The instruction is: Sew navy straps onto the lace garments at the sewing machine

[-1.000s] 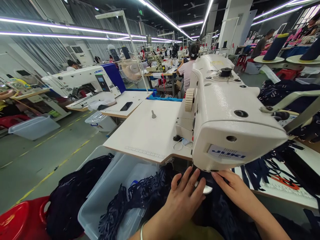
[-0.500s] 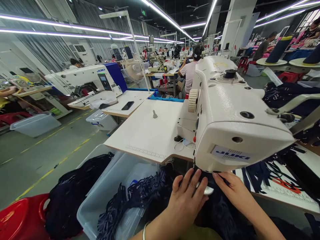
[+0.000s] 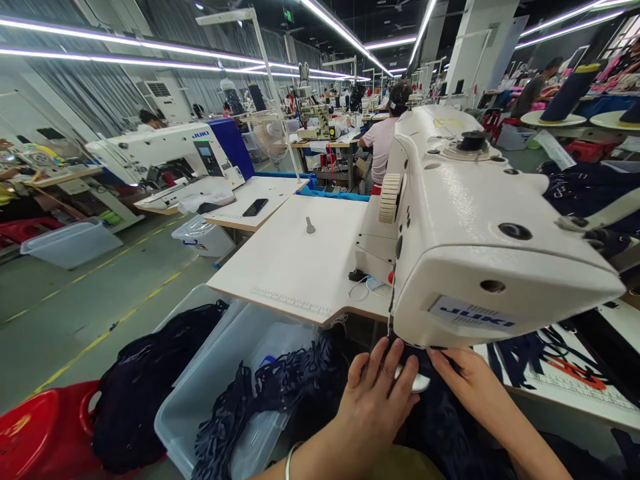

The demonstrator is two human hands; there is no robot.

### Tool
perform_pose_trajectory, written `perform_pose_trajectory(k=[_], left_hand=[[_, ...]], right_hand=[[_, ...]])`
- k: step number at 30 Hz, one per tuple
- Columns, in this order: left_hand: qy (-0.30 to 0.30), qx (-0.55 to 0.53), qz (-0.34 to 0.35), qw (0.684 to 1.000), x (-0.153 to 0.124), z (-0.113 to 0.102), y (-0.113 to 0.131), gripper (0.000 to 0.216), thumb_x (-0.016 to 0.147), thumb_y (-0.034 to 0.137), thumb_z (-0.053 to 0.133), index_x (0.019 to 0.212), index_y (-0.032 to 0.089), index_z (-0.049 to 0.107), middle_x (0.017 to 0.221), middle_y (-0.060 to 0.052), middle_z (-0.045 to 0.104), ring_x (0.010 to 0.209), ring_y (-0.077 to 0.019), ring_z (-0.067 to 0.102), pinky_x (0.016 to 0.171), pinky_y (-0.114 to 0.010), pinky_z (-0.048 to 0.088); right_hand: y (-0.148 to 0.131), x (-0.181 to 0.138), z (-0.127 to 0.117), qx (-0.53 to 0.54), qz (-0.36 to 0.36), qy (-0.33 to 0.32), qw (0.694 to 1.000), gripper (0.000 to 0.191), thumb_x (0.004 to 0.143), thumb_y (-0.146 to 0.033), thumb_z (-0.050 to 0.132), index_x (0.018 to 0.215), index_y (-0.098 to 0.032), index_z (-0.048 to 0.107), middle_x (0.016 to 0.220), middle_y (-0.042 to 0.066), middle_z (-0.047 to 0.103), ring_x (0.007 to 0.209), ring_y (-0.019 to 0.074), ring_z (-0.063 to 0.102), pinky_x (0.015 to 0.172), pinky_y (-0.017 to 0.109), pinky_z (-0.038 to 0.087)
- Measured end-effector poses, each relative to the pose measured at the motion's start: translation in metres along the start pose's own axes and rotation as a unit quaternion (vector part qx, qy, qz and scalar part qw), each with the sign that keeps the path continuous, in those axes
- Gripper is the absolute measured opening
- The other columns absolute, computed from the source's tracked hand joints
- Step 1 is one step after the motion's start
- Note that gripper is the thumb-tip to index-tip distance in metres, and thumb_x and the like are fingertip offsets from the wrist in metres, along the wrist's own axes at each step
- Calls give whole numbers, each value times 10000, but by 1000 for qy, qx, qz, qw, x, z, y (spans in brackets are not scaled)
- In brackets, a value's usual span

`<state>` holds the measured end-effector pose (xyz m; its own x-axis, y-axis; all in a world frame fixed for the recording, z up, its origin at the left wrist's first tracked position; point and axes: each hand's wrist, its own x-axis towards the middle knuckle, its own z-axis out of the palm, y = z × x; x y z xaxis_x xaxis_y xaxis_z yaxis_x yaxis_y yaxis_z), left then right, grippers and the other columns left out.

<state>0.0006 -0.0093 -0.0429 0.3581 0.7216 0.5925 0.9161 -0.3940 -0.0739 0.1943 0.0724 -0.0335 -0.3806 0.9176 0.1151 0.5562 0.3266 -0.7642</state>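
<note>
My left hand (image 3: 374, 399) lies flat, fingers spread, on dark navy fabric (image 3: 440, 427) just below the head of a white Juki sewing machine (image 3: 470, 227). My right hand (image 3: 467, 385) presses the same fabric from the right, fingertips under the machine head. A small white machine part (image 3: 417, 381) shows between the two hands. The needle area is hidden by the machine head.
A clear plastic bin (image 3: 220, 373) with navy lace pieces stands at lower left, beside a red stool (image 3: 35, 433) with dark cloth. The white table (image 3: 300, 260) extends left. More navy pieces (image 3: 540, 347) lie at right. A person (image 3: 383, 137) sits ahead at another station.
My view has shifted slightly, so the machine head looms larger and further right. Both hands stay pressed on the fabric, and have crept a little toward the machine.
</note>
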Motion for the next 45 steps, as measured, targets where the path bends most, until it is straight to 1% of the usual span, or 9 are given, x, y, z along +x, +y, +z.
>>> perform_pose_trajectory(k=[5, 13, 20, 29, 32, 36, 39, 42, 45], left_hand=[[2, 13, 5, 1000, 2, -1, 1, 414, 939, 385, 562, 1325, 239, 543, 1437, -64, 481, 1361, -233, 373, 1116, -378, 166], [0, 6, 2, 1000, 1, -1, 1, 415, 942, 375, 557, 1333, 238, 537, 1448, -64, 466, 1360, -230, 375, 1129, -382, 130], [16, 10, -3, 1000, 2, -2, 0, 399, 940, 399, 552, 1299, 226, 565, 1425, -77, 494, 1339, -222, 404, 1128, -370, 139], [54, 6, -32, 998, 6, -3, 0, 359, 945, 435, 530, 1203, 205, 627, 1321, -103, 590, 1263, -206, 488, 1119, -352, 154], [49, 2, -34, 998, 5, -3, 0, 347, 952, 437, 522, 1204, 222, 625, 1334, -89, 581, 1256, -198, 492, 1109, -348, 167], [34, -8, -30, 999, 4, -2, 0, 345, 961, 410, 512, 1238, 228, 604, 1371, -81, 548, 1264, -202, 479, 1095, -353, 178], [38, -10, -24, 999, 4, 0, 1, 342, 959, 397, 514, 1243, 227, 601, 1362, -86, 553, 1255, -211, 485, 1086, -363, 186], [45, -1, -19, 999, 5, 0, 1, 339, 950, 396, 528, 1239, 235, 602, 1356, -81, 557, 1242, -215, 499, 1073, -358, 216], [51, 9, -16, 999, 7, 0, 1, 333, 939, 397, 544, 1228, 242, 607, 1342, -71, 567, 1226, -213, 512, 1052, -346, 250]], right_hand=[[0, 0, -3, -9, 26, -30, 999, 384, 930, -481, 418, 823, -219, 678, 933, 90, 723, 941, 293, 641, 850, 396, 485], [3, -2, -2, -21, 25, -33, 999, 395, 935, -491, 411, 818, -214, 667, 1066, 113, 703, 961, 291, 626, 909, 410, 468], [4, 0, -1, -30, 14, -27, 999, 414, 942, -481, 407, 782, -202, 668, 840, 110, 712, 815, 266, 642, 893, 409, 486], [-2, 1, 0, -21, 4, -7, 1000, 409, 936, -462, 411, 748, -209, 672, 813, 91, 714, 808, 267, 656, 838, 397, 513], [0, 0, 1, -7, 12, -5, 1000, 396, 938, -476, 416, 771, -210, 658, 865, 96, 710, 841, 262, 652, 845, 378, 512], [8, -4, 4, 16, 36, 18, 999, 339, 928, -503, 450, 929, -214, 627, 941, 84, 683, 960, 250, 640, 813, 316, 520], [18, -8, 7, 30, 35, 61, 997, 307, 923, -508, 468, 921, -218, 570, 827, 36, 648, 842, 204, 648, 707, 264, 530], [34, -17, 10, 22, 6, 28, 999, 281, 943, -471, 451, 904, -225, 582, 830, 32, 661, 821, 197, 654, 730, 270, 541], [58, -29, 11, -16, -20, -14, 1000, 280, 933, -452, 479, 926, -241, 662, 971, 70, 711, 973, 260, 660, 853, 341, 540]])
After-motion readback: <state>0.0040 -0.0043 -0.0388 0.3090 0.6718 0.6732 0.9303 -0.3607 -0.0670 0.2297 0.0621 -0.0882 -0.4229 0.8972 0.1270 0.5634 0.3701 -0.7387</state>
